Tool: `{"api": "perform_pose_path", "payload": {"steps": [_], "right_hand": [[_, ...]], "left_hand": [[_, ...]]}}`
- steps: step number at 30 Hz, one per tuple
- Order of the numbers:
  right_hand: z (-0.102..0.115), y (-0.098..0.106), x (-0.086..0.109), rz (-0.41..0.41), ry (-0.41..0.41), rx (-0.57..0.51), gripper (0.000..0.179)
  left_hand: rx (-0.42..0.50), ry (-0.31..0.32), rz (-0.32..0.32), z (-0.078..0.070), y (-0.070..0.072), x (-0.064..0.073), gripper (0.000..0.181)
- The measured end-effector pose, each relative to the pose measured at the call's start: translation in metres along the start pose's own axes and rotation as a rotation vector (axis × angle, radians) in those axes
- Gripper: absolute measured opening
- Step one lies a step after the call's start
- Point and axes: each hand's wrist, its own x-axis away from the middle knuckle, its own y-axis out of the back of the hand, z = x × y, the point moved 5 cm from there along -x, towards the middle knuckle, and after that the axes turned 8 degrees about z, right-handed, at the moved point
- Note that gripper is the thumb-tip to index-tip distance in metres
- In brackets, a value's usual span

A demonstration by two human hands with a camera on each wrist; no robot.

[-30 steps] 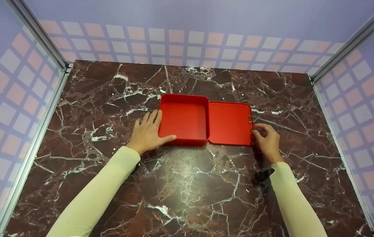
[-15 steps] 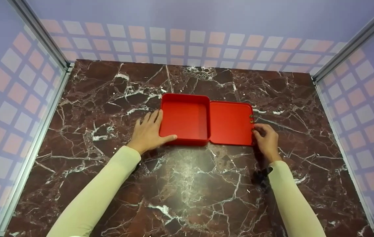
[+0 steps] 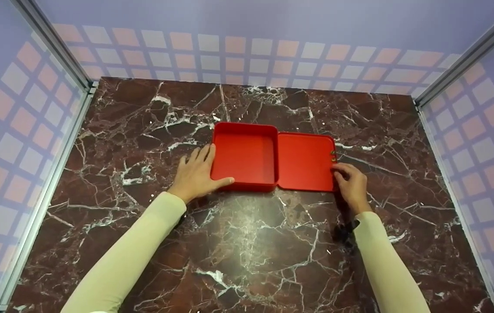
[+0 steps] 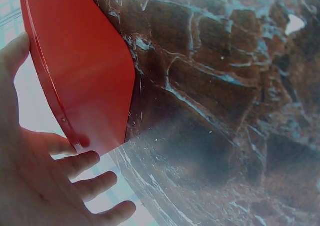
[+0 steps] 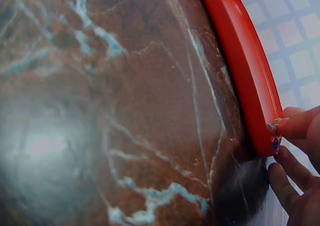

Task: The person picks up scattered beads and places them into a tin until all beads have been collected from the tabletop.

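An open red box (image 3: 244,158) lies on the marbled table, its square lid (image 3: 305,161) folded out flat to the right. My left hand (image 3: 194,176) rests against the left wall with fingers spread, the thumb over the near rim; the left wrist view shows the fingertips (image 4: 85,161) at the wall's end. At the lid's right edge, my right hand (image 3: 353,184) pinches with thumb and forefinger. Small greenish-gold pieces (image 3: 333,155) sit on that edge just beyond the fingertips. Close up, a blue shiny piece (image 5: 276,145) shows on the lid's corner beside the fingers.
The dark red marbled table (image 3: 247,243) is edged by pale panels with a pink and white square pattern (image 3: 233,48) at the back and both sides. Metal frame posts (image 3: 464,56) stand at the corners. A dark strap (image 3: 346,230) is at the right wrist.
My right hand has shifted slightly up along the lid's edge, now covering one of the small greenish pieces that showed earlier. The left hand keeps its place; the box stays put.
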Motion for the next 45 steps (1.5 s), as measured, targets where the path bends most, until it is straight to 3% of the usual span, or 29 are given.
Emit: {"api": "perform_pose_path", "payload": {"steps": [11,24,33,37,45], "right_hand": [[0.0015,-0.0013,-0.0009,-0.019,0.027,0.006,0.019],[-0.0005,0.0033,0.0011,-0.009,-0.032,0.062,0.012],[0.0032,0.0068,0.0052,0.079,0.09,0.125,0.026],[0.0063,0.0063,0.0063,0.116,0.142,0.165,0.024],[0.0094,0.003,0.0063,0.137,0.126,0.209,0.019]], "left_hand": [[0.013,0.0,0.017,-0.0006,0.0002,0.0016,0.111],[0.015,-0.002,0.011,-0.0004,-0.0007,0.0002,0.112],[0.01,-0.003,0.018,-0.0003,-0.0001,0.0008,0.111],[0.012,-0.002,0.017,0.0001,0.0005,0.0016,0.111],[0.014,-0.004,0.02,-0.0014,-0.0003,0.0017,0.111]]}}
